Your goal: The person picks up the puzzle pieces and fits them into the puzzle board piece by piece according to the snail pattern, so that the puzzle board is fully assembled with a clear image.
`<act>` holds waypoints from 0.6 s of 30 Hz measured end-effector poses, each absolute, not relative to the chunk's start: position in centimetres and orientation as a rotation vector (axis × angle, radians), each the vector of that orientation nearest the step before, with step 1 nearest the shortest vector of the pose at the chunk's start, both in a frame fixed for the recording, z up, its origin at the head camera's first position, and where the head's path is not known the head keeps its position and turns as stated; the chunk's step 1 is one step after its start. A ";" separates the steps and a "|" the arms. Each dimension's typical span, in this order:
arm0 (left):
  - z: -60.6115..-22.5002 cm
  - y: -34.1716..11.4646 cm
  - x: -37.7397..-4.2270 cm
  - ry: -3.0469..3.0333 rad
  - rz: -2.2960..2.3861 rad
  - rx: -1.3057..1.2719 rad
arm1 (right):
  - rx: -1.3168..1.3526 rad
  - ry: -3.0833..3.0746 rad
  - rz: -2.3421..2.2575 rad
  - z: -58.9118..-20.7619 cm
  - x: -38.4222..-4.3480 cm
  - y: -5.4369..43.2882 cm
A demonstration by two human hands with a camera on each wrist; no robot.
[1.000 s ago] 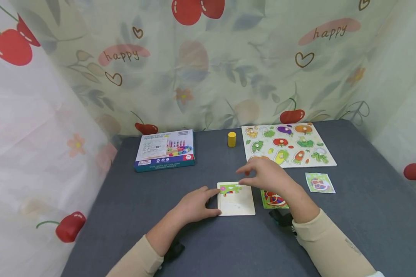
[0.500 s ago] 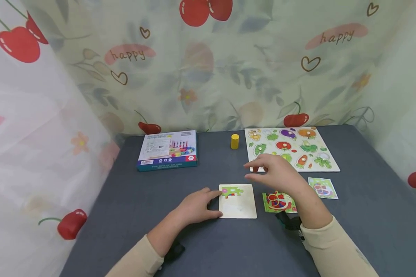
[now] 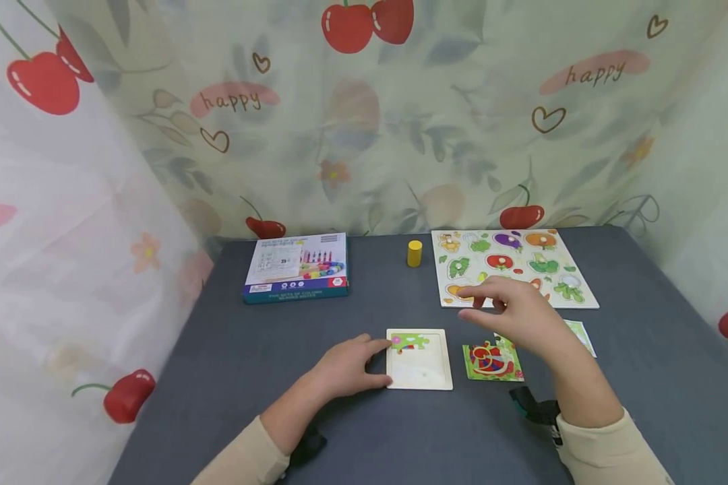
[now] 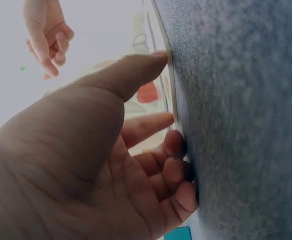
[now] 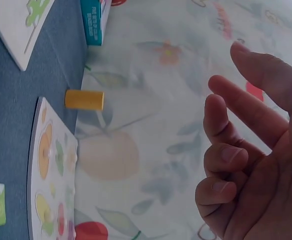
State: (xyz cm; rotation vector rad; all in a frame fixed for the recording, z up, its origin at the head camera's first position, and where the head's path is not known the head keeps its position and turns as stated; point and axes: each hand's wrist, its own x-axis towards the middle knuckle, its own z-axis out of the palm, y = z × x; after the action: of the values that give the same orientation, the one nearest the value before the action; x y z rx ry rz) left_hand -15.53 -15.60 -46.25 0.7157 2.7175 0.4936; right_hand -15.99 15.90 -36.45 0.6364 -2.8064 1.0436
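Observation:
A square cream puzzle tray (image 3: 421,370) lies on the table with a green jigsaw strip (image 3: 409,342) along its top left. My left hand (image 3: 348,367) touches the tray's left edge with straight index finger and thumb; in the left wrist view the thumb (image 4: 143,67) rests against that edge. Right of the tray lie partly joined green and red jigsaw pieces (image 3: 491,362). Above and behind them hovers my right hand (image 3: 518,313), its fingers loosely bent. In the right wrist view, nothing is between its thumb (image 5: 266,70) and fingers.
A picture card (image 3: 582,335) is partly hidden behind my right forearm. A vegetable peg puzzle board (image 3: 582,289) stands at the back right, a yellow cylinder (image 3: 414,254) beside it. A flat game box (image 3: 297,269) lies at the back left. A printed curtain (image 3: 364,135) hangs behind.
My right hand has moved right, from the tray's top right corner to above the loose pieces, uncovering them. My left hand stays at the tray's edge. The head view has shifted slightly.

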 end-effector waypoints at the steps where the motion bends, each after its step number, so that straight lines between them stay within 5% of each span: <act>1: -46.2 -15.6 -15.5 2.714 0.499 0.714 | 0.630 -2.796 1.033 -36.4 -15.8 16.2; 18: -46.3 -15.7 -15.6 2.708 0.555 0.707 | 0.479 -2.729 1.053 -37.2 -14.0 20.4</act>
State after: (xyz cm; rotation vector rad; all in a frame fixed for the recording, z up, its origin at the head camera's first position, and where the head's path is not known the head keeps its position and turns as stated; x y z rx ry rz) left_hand -15.63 -15.70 -46.31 0.7071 2.7077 0.5551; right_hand -14.01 20.39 -37.18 0.4788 -2.7295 1.0528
